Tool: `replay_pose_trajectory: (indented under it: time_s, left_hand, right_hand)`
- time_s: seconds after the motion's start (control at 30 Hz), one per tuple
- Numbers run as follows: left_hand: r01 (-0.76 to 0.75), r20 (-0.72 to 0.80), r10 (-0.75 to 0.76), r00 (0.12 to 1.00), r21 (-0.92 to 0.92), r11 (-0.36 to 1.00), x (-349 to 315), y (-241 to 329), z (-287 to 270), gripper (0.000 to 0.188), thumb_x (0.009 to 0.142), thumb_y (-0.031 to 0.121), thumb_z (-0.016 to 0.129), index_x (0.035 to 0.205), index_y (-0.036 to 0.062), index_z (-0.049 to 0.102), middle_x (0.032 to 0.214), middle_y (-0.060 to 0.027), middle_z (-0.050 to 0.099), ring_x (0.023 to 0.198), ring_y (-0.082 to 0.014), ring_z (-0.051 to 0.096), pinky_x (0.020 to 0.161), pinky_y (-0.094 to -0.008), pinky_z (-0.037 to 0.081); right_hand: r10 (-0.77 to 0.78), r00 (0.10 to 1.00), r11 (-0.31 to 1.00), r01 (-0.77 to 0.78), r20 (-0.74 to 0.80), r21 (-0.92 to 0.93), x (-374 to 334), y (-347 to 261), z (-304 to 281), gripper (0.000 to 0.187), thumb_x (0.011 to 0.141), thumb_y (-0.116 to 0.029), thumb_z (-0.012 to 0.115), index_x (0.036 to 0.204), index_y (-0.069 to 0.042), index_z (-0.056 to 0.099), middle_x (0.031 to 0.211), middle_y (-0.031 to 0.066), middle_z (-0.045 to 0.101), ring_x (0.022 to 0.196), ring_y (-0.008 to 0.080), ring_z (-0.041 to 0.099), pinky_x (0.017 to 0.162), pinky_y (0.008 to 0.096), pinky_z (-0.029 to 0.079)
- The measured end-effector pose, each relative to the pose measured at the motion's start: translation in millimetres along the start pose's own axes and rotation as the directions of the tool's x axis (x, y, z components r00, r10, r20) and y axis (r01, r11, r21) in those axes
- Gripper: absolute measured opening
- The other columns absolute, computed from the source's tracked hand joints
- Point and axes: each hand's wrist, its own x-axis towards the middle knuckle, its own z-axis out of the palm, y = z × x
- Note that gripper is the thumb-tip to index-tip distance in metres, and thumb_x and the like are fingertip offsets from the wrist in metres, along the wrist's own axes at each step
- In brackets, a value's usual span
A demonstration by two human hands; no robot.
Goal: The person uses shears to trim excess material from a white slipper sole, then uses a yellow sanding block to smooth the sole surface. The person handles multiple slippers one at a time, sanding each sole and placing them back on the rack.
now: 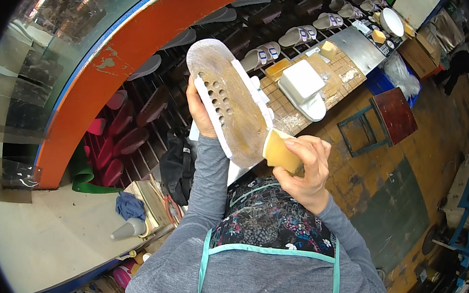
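Observation:
A slipper sole (224,108) with a white rim, a stained brownish-grey face and a group of round holes is held up tilted in front of me. My left hand (200,111) grips it by its left edge, the fingers partly hidden behind it. My right hand (311,170) pinches a yellow sponge block (282,151), which touches the rim near the sole's lower right end. Beyond the sole, a white plastic tub (303,79) rests on a tiled worktop (344,69).
An orange curved panel (90,66) borders a rack carrying several slippers (297,36) and dark soles. Pink soles (116,147) sit lower on the rack. To the right stand a stool (393,115) and a blue crate (381,85). A white surface (56,236) lies at lower left.

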Motion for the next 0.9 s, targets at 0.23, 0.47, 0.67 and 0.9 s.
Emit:
replay_pose_trajectory:
  time_s: [0.23, 0.47, 0.67, 0.9]
  left_hand:
    - [-0.001, -0.018, 0.0, 1.0, -0.055, 0.999, -3.1, -5.1, 27.5, 0.048, 0.097, 0.046, 0.047, 0.122, 0.006, 0.059, 0.11, -0.0088, 0.069, 0.092, -0.0208, 0.068, 0.081, -0.0346, 0.058]
    - [0.072, -0.017, -0.072, 0.997, -0.007, 0.997, 0.2, -3.4, 33.9, 0.042, 0.099, 0.041, 0.042, 0.118, 0.0082, 0.059, 0.104, -0.0093, 0.07, 0.087, -0.0202, 0.071, 0.075, -0.0336, 0.06]
    - [0.052, 0.032, -0.053, 0.998, 0.054, 0.997, -1.7, -5.8, 33.7, 0.044, 0.099, 0.043, 0.043, 0.114, 0.0055, 0.062, 0.1, -0.0099, 0.071, 0.085, -0.0196, 0.071, 0.074, -0.033, 0.06]
    - [0.16, -0.084, -0.138, 0.987, 0.376, 0.913, -10.1, -37.9, 47.3, 0.036, 0.098, 0.039, 0.052, 0.106, 0.0063, 0.065, 0.09, -0.0044, 0.069, 0.078, -0.0132, 0.066, 0.072, -0.0267, 0.055]
  right_hand:
    - [-0.056, 0.993, 0.997, 0.05, 0.103, 0.054, -0.1, 2.7, -3.7, 0.059, 0.059, -0.005, 0.075, 0.115, -0.01, 0.058, 0.106, 0.006, 0.068, 0.091, 0.0268, 0.062, 0.083, 0.038, 0.039]
    - [0.011, 1.0, 0.997, -0.009, -0.025, 0.073, 1.0, 9.8, -12.0, 0.061, 0.058, -0.002, 0.073, 0.116, -0.009, 0.056, 0.104, 0.0083, 0.069, 0.092, 0.0267, 0.062, 0.083, 0.0397, 0.041]
    - [0.028, 0.999, 0.997, -0.025, 0.043, -0.07, 0.3, 10.4, -16.0, 0.061, 0.059, 0.0, 0.074, 0.117, -0.009, 0.056, 0.105, 0.0089, 0.068, 0.092, 0.0274, 0.062, 0.083, 0.039, 0.041]
    - [-0.1, 0.985, 0.988, 0.082, -0.139, -0.128, 45.4, 21.5, -11.2, 0.063, 0.063, -0.004, 0.084, 0.119, -0.005, 0.055, 0.108, 0.0103, 0.064, 0.091, 0.028, 0.061, 0.081, 0.0388, 0.045]
